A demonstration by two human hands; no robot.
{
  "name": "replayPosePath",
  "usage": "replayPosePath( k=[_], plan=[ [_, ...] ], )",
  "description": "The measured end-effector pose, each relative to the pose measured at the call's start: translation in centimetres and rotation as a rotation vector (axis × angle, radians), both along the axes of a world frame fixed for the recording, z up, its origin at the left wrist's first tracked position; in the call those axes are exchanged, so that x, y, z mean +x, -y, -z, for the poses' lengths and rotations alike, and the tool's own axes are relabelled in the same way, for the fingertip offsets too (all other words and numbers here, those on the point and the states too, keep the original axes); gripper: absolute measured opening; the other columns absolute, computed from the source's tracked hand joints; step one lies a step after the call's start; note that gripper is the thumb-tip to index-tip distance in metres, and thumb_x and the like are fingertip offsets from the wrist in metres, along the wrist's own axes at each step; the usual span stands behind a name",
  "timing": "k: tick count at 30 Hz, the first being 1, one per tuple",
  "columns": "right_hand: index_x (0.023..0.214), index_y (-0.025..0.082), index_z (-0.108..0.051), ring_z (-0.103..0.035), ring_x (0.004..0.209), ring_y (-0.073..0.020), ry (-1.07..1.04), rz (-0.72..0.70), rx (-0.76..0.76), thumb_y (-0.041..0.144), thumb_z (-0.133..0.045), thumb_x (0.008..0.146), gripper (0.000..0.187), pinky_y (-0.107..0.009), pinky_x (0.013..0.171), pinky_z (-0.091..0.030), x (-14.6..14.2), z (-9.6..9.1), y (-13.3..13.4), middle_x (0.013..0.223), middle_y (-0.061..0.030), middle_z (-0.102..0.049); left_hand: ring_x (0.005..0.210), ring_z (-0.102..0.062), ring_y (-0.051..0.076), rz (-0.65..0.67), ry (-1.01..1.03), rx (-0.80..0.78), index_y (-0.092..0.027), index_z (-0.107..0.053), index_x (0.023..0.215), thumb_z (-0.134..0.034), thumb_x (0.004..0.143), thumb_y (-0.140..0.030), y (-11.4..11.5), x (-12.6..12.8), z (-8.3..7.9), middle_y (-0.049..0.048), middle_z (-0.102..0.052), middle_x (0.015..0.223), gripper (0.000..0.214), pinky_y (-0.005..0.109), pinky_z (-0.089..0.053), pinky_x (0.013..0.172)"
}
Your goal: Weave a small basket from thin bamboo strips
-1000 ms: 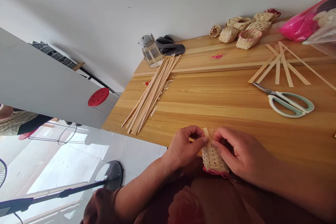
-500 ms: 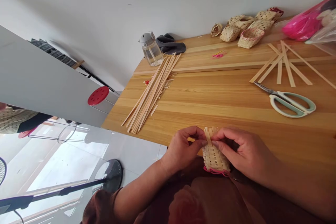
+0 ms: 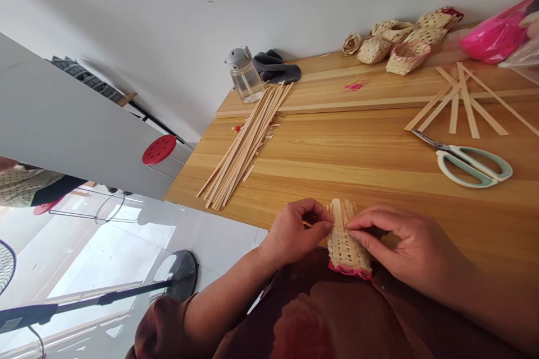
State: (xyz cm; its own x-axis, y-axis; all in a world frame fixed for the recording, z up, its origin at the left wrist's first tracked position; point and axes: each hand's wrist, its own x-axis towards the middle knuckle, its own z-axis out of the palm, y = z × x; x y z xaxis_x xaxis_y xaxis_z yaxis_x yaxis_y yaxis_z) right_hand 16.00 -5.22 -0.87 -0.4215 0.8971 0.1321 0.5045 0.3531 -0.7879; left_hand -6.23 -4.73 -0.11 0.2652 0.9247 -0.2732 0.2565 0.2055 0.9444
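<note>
A small woven straw basket (image 3: pixel 346 244) with a pink rim rests at the near edge of the wooden table (image 3: pixel 337 146), against my lap. My left hand (image 3: pixel 295 233) pinches its left side with thumb and fingers closed. My right hand (image 3: pixel 404 244) grips its right side, fingertips pressed on the loose strip ends at the top. Both hands touch the weave; part of the basket is hidden behind my right fingers.
A bundle of long straw strips (image 3: pixel 244 146) lies left of centre. Scissors with pale green handles (image 3: pixel 467 160) and crossed strips (image 3: pixel 458 101) lie to the right. Finished woven baskets (image 3: pixel 400 45), a pink bag (image 3: pixel 492 36), a glass bottle (image 3: pixel 244 76) and dark cloth (image 3: pixel 275 67) line the far edge.
My right fingers have slid a little right along the basket's top, showing more of the upright strip ends. The view has shifted slightly.
</note>
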Motion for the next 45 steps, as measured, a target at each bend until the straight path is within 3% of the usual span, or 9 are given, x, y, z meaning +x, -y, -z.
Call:
replayPosePath(
  k=[5, 14, 17, 19, 24, 32, 38, 41, 45],
  plan=[
    [0.099, 0.025, -0.070, -0.070, 0.079, -0.0208, 0.037, -0.006, -0.106, 0.033, -0.072, 0.087, 0.014, -0.036, 0.072, -0.057, -0.2, 0.0, 0.3, 0.095, -0.0029, -0.073, 0.076, -0.058, 0.011, 0.082, -0.039, 0.081, -0.016, -0.065, 0.080, -0.061, 0.083, -0.012, 0.3, -0.3, -0.2, -0.0007, -0.064, 0.079, 0.007, 0.022, -0.047, 0.072],
    [0.092, 0.026, -0.065, -0.065, 0.082, -0.0208, 0.058, -0.111, -0.069, 0.028, -0.064, 0.093, 0.003, -0.036, 0.071, -0.053, 0.1, -0.2, 0.9, 0.091, -0.0016, -0.066, 0.086, -0.060, 0.013, 0.258, -0.074, 0.210, -0.017, -0.069, 0.081, -0.063, 0.084, -0.008, 0.8, -1.3, -1.2, 0.0009, -0.064, 0.087, 0.011, 0.022, -0.047, 0.077],
    [0.101, 0.027, -0.066, -0.065, 0.088, -0.0215, 0.064, -0.119, -0.004, 0.031, -0.063, 0.096, 0.007, -0.037, 0.076, -0.053, 0.4, 0.0, 1.0, 0.097, -0.0025, -0.066, 0.087, -0.061, 0.014, 0.184, -0.037, 0.164, -0.016, -0.070, 0.086, -0.068, 0.085, -0.015, 1.3, -1.1, -0.7, 0.0024, -0.065, 0.091, 0.003, 0.022, -0.049, 0.073],
    [0.109, 0.028, -0.065, -0.066, 0.093, -0.0225, 0.069, -0.115, 0.013, 0.036, -0.062, 0.098, 0.014, -0.038, 0.080, -0.053, 0.6, 0.3, 1.0, 0.103, -0.0036, -0.066, 0.083, -0.062, 0.014, 0.075, 0.009, 0.095, -0.016, -0.071, 0.092, -0.075, 0.083, -0.023, 1.7, -0.8, 0.0, 0.0026, -0.066, 0.091, 0.012, 0.022, -0.050, 0.070],
    [0.116, 0.029, -0.061, -0.065, 0.101, -0.0275, 0.139, -0.101, -0.062, 0.055, -0.077, 0.084, 0.044, -0.042, 0.084, -0.053, 0.8, 0.5, 1.3, 0.115, -0.0055, -0.064, 0.082, -0.064, 0.014, -0.009, 0.026, 0.051, -0.018, -0.074, 0.093, -0.083, 0.078, -0.027, 2.0, -0.2, 1.2, 0.0016, -0.069, 0.087, 0.020, 0.023, -0.049, 0.072],
    [0.109, 0.027, -0.060, -0.065, 0.094, -0.0254, 0.148, -0.109, -0.092, 0.050, -0.073, 0.087, 0.034, -0.040, 0.080, -0.054, 0.6, -0.1, 1.4, 0.107, -0.0052, -0.064, 0.077, -0.061, 0.012, 0.005, 0.080, 0.008, -0.016, -0.071, 0.087, -0.085, 0.076, -0.029, 2.0, -0.2, 0.9, 0.0006, -0.065, 0.084, 0.022, 0.023, -0.048, 0.071],
    [0.108, 0.028, -0.059, -0.067, 0.091, -0.0251, 0.073, -0.039, -0.093, 0.052, -0.075, 0.085, 0.037, -0.039, 0.078, -0.057, 1.2, 0.6, 1.5, 0.105, -0.0042, -0.066, 0.081, -0.064, 0.015, -0.049, 0.417, -0.176, -0.018, -0.059, 0.125, -0.080, 0.081, -0.048, 0.7, 0.0, 2.2, 0.0022, -0.062, 0.092, 0.058, 0.029, -0.054, 0.072],
    [0.110, 0.029, -0.059, -0.068, 0.090, -0.0253, 0.053, -0.071, -0.038, 0.050, -0.076, 0.085, 0.036, -0.039, 0.077, -0.059, 1.5, 0.8, 1.2, 0.104, -0.0038, -0.067, 0.086, -0.062, 0.014, -0.014, 0.359, -0.112, -0.016, -0.064, 0.116, -0.083, 0.079, -0.045, 0.0, 0.2, 2.5, 0.0039, -0.063, 0.096, 0.050, 0.025, -0.051, 0.075],
    [0.127, 0.035, -0.057, -0.069, 0.100, -0.0274, 0.051, -0.179, 0.113, 0.041, -0.074, 0.090, 0.041, -0.042, 0.084, -0.059, 2.2, 0.8, 1.1, 0.115, -0.0053, -0.066, 0.072, -0.058, 0.011, -0.044, 0.265, -0.088, -0.017, -0.063, 0.105, -0.084, 0.075, -0.042, -0.5, 0.6, 1.9, 0.0001, -0.060, 0.088, 0.043, 0.022, -0.050, 0.063]
  ],
)
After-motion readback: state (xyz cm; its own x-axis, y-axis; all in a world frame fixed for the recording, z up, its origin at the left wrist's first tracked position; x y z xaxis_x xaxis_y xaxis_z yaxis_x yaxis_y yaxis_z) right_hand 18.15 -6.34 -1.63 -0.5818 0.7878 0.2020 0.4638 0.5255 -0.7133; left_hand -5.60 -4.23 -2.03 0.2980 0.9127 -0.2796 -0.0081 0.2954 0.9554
